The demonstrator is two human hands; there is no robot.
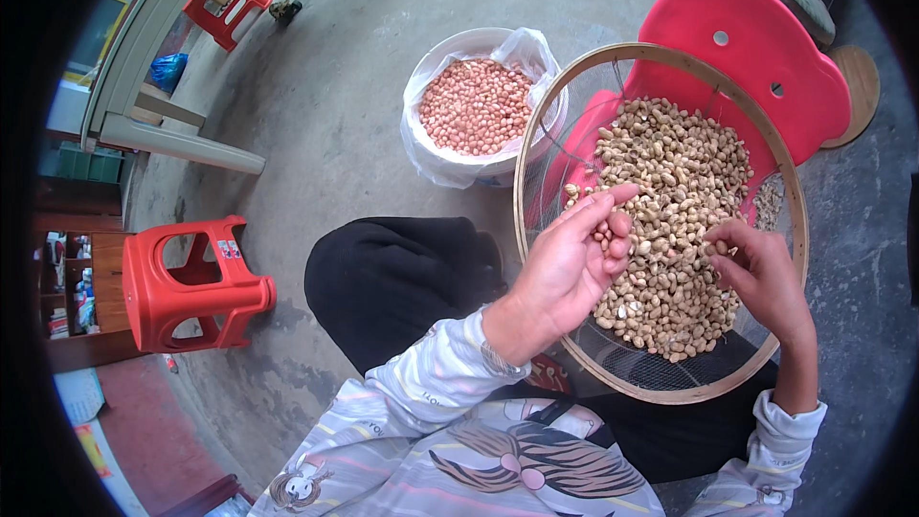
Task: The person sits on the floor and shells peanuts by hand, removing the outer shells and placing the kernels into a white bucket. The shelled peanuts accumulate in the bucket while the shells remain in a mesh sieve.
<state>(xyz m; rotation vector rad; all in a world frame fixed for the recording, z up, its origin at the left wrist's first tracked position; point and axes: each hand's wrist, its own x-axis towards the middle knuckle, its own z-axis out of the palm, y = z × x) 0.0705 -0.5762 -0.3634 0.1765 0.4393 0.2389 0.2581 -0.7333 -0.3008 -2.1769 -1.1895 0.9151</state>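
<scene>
A round sieve (pixel 530 179) with a wooden rim and wire mesh rests on a pink-red plastic chair (pixel 747 36), close to my lap. Unshelled peanuts (pixel 675 158) are heaped on its mesh. My left hand (pixel 574 251) is over the sieve's left side, palm up, fingers curled around several shelled peanut kernels (pixel 603 235). Toward the right of the heap, my right hand (pixel 764 273) pinches an unshelled peanut (pixel 720 248) between thumb and fingers. Left of the sieve stands a white bucket (pixel 459 39) lined with a clear plastic bag, holding many reddish peanut kernels (pixel 474 108).
On the concrete floor (pixel 323 122) at left stands a red plastic stool (pixel 179 287). Farther off are a second red stool (pixel 226 3) and a pale table's leg (pixel 187 143). A wooden cabinet (pixel 108 280) lines the left edge. Peanut shells (pixel 770 205) show beyond the mesh.
</scene>
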